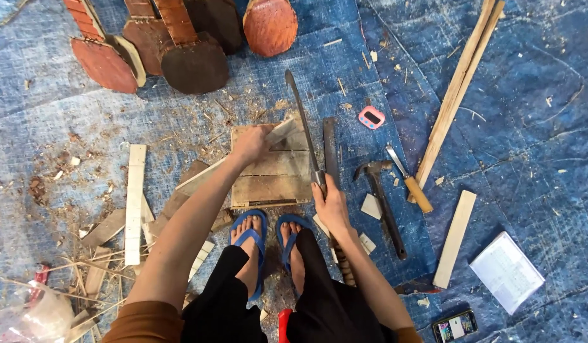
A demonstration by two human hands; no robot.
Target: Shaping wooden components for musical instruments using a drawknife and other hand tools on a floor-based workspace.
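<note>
Worn blue tarp (510, 95) floor — chip-littered; even daylight.

Both bare arms reach forward toward twelve o'clock over the knees and sandalled feet, the left hand (250, 143) stretched farther out with fingers curled down in a pinch, the right hand (330, 202) drawn nearer, fist closed.

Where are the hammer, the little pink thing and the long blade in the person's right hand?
hammer (384, 203), head view, on its dark handle.
pink timer-like gadget (371, 117), head view, on its face.
long blade (301, 124), head view, on mid-blade.
</note>
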